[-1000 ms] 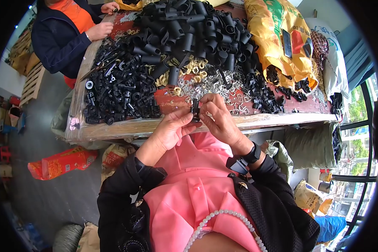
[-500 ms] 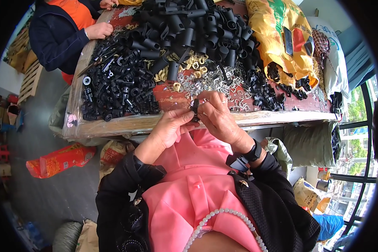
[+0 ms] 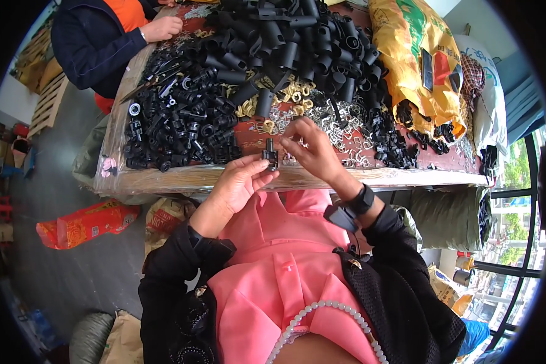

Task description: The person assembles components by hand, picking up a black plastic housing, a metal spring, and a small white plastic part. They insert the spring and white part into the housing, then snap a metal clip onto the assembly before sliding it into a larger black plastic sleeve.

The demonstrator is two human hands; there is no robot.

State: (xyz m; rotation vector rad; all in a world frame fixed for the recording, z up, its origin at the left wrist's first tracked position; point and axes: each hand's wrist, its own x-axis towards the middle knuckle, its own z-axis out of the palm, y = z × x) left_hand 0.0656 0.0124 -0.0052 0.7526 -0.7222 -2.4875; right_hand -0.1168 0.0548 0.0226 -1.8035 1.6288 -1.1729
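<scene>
My left hand [image 3: 241,181] holds a small black plastic fitting [image 3: 270,154] upright just above the table's near edge. My right hand [image 3: 309,148] pinches the top of the same fitting with thumb and fingers; whether a small metal clip is between them I cannot tell. Beyond my hands lie silver metal clips [image 3: 346,130] and brass-coloured clips [image 3: 291,94]. A heap of small black fittings [image 3: 182,127] sits to the left. Black plastic tubes [image 3: 297,36] are piled at the back.
The table [image 3: 182,178] is covered in clear plastic. Another person in orange and dark blue [image 3: 112,36] works at the far left corner. A yellow sack [image 3: 418,60] lies at the right. On the floor are an orange bag [image 3: 88,221] and sacks.
Both hands stay together on the fitting near the table edge. The view has shifted slightly downward and the right hand's fingers have moved on the fitting's top.
</scene>
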